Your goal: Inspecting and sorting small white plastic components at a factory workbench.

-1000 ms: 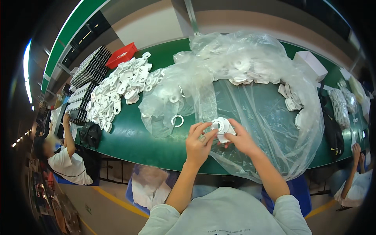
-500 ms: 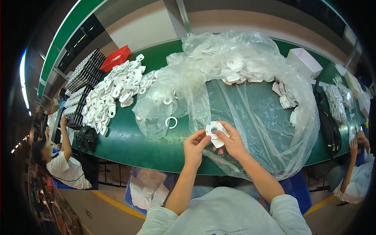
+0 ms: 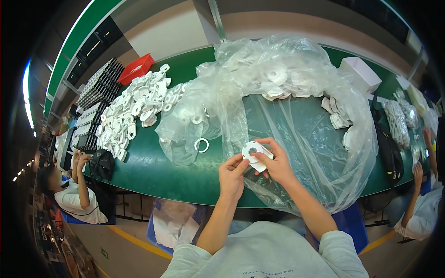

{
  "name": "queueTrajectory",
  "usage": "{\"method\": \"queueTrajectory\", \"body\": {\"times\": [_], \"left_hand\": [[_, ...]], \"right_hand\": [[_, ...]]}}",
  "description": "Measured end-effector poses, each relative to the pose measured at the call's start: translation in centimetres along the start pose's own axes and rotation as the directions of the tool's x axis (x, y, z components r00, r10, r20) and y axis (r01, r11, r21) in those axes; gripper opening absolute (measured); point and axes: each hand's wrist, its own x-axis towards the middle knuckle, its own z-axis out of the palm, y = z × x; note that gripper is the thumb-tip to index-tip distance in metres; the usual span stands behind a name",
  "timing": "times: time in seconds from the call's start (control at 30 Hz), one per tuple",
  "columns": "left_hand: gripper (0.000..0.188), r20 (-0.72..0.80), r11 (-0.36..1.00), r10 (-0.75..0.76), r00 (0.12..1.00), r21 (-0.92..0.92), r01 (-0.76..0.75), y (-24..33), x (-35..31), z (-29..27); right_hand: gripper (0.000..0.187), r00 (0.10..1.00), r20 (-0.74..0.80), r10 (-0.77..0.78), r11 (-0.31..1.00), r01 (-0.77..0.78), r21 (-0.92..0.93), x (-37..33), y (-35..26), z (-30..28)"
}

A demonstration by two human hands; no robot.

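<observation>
Between my two hands, above the near part of the green table, is a white plastic part (image 3: pixel 257 163) with a round ring-like top and a hole through it. My left hand (image 3: pixel 232 172) pinches its left edge with thumb and fingertips. On the other side my right hand (image 3: pixel 276 163) grips it, thumb lying across the face near the hole. A large clear plastic bag (image 3: pixel 306 139) spreads under and beyond my hands, with several white parts (image 3: pixel 278 88) inside at its far side. Left of my hands, a loose white ring (image 3: pixel 202 145) lies on the table.
A big heap of white parts (image 3: pixel 139 104) covers the table's left, beside stacked black-edged trays (image 3: pixel 99 83) and a red bin (image 3: pixel 136 68). A white box (image 3: pixel 360 74) and a black bag (image 3: pixel 388 146) are at right. Co-workers sit at left (image 3: pixel 76 194) and right (image 3: pixel 419 208).
The white part has turned slightly in my fingers, and my right thumb has shifted on it. The left co-worker's hands have come lower and nearer together; the right co-worker's hands have moved apart.
</observation>
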Motion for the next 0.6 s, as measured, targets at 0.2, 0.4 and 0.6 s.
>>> {"method": "queueTrajectory", "body": {"times": [0.2,0.4,0.6], "left_hand": [[0.028,0.007,0.997,0.016,1.000,-0.078,-0.016,-0.5,-0.3,-0.3],[0.030,-0.075,0.982,0.124,0.990,-0.137,-0.133,-1.3,-0.3,0.3],[0.025,-0.099,0.969,0.233,0.967,0.113,-0.222,-1.1,-0.6,0.9]], "right_hand": [[0.036,1.000,0.000,0.029,0.999,-0.029,-0.013,-0.1,-0.3,0.4],[0.034,0.894,-0.132,-0.429,0.841,0.341,-0.420,0.0,0.5,1.4],[0.036,0.817,-0.104,-0.566,0.724,0.434,-0.536,-0.4,1.7,1.1]]}}
